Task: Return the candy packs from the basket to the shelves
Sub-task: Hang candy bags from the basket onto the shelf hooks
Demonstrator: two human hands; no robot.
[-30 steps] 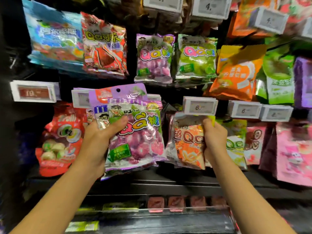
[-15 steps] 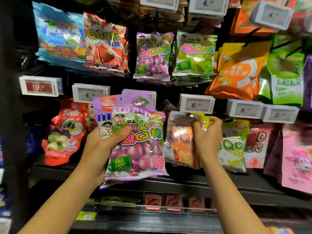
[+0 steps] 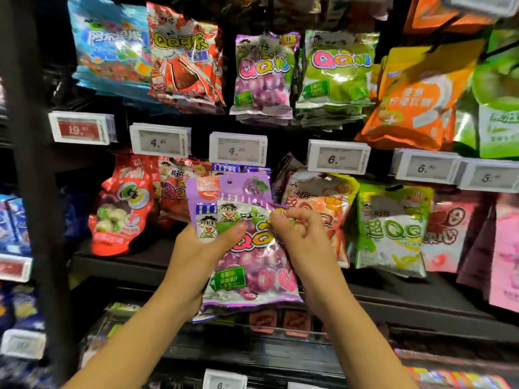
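My left hand (image 3: pixel 200 252) grips a small stack of purple grape candy packs (image 3: pixel 252 265) in front of the middle shelf row, thumb across the front pack. My right hand (image 3: pixel 297 234) pinches the top right corner of the front purple pack. Behind the front pack a second purple pack (image 3: pixel 207 189) sticks up. Matching purple grape packs (image 3: pixel 261 77) hang on the row above. An orange candy pack (image 3: pixel 317 197) and a green one (image 3: pixel 390 228) hang just right of my hands. The basket is out of view.
Price tags (image 3: pixel 337 160) line the hook fronts between rows. A red pack (image 3: pixel 120 203) hangs at the left, red cola packs (image 3: pixel 185 54) and green packs (image 3: pixel 337 71) above. A dark upright post (image 3: pixel 36 164) stands on the left. A lower shelf (image 3: pixel 252 343) runs under my arms.
My right hand has left the orange pack on its hook and moved left onto the top of the purple pack. My left hand has brought the packs a little to the right.
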